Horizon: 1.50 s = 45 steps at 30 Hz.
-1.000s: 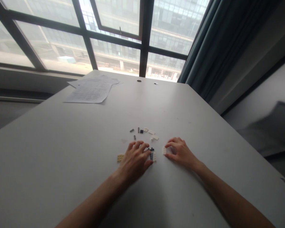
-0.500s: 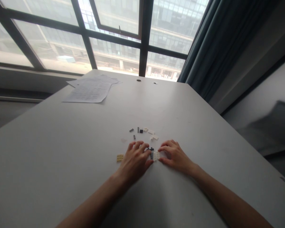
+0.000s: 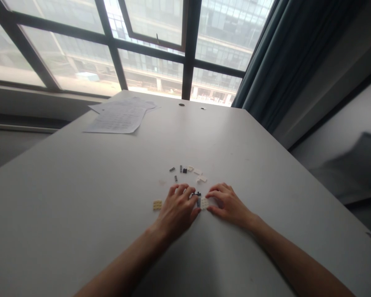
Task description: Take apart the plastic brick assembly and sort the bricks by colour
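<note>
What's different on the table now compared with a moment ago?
The right hand has moved left, bringing a white studded piece close to the left hand. No release is visible. The left hand, yellow piece and papers stayed put.

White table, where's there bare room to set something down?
Broad bare patches lie between the papers and the yellow piece, and from the right hand to the table's right edge. It's crowded between that hand and the left hand, around white studded pieces, and just beyond, among loose small pieces.
</note>
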Motion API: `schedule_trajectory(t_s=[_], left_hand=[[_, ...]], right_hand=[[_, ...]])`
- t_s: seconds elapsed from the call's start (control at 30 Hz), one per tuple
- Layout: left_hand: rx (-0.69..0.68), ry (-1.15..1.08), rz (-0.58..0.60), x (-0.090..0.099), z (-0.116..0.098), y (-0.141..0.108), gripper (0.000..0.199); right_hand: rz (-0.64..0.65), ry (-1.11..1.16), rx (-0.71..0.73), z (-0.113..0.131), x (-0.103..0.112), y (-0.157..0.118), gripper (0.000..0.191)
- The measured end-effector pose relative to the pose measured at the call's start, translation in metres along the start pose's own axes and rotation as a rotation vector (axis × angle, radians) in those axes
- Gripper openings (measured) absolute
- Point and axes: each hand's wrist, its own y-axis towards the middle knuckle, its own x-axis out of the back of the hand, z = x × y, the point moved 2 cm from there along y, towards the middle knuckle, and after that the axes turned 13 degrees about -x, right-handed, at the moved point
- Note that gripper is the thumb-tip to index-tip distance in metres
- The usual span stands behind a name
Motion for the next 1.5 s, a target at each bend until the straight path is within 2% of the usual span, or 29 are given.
schedule_trajectory(t_s=[0.1,0.17,0.3,0.37,0.43,0.53,0.6,0.73,0.87,0.97,1.03,1.13,1.2,1.33,1.5], left_hand=[[-0.003,0.011,-0.014,0.003,0.003,0.0,0.019],[0.012,0.018,-0.047,0.008,0.014,0.0,0.023],[0.19,0.078,-0.14,0.023,0.057,0.005,0.026],[0.279,0.115,-0.11,0.026,0.08,0.012,0.028],[0.318,0.126,-0.031,0.023,0.097,0.02,0.033],[0.35,0.109,0.083,0.013,0.109,0.032,0.039],[0.349,0.099,0.107,0.007,0.11,0.038,0.037],[0.337,0.108,0.087,0.004,0.11,0.043,0.028],[0.317,0.102,0.018,0.014,0.102,0.036,0.026],[0.172,0.07,-0.054,0.025,0.075,0.026,0.026],[0.037,0.037,-0.033,0.027,0.051,0.018,0.024],[-0.013,0.014,-0.006,0.024,0.023,0.008,0.021],[-0.024,0.021,0.008,0.02,0.014,0.004,0.021],[-0.058,0.046,0.016,0.015,0.009,0.002,0.022],[-0.096,0.071,0.016,0.012,0.007,0.002,0.023]], right_hand=[[-0.011,0.022,0.001,-0.001,0.0,0.0,0.027],[-0.045,0.047,-0.014,-0.004,-0.001,0.001,0.028],[-0.178,0.106,-0.052,-0.014,-0.004,0.004,0.025],[-0.229,0.142,-0.061,-0.018,-0.005,0.006,0.023],[-0.256,0.168,-0.073,-0.02,-0.006,0.007,0.021],[-0.263,0.185,-0.08,-0.021,-0.007,0.008,0.021],[-0.263,0.19,-0.084,-0.021,-0.006,0.009,0.02],[-0.264,0.195,-0.086,-0.021,-0.005,0.009,0.019],[-0.265,0.2,-0.085,-0.021,-0.006,0.009,0.019],[-0.272,0.193,-0.085,-0.021,-0.008,0.009,0.019],[-0.277,0.184,-0.081,-0.02,-0.008,0.008,0.019],[-0.272,0.17,-0.053,-0.018,-0.008,0.006,0.019],[-0.265,0.156,-0.015,-0.016,-0.007,0.004,0.019],[-0.259,0.117,0.052,-0.012,-0.007,0.001,0.018],[-0.259,0.087,0.069,-0.01,-0.007,0.0,0.018]])
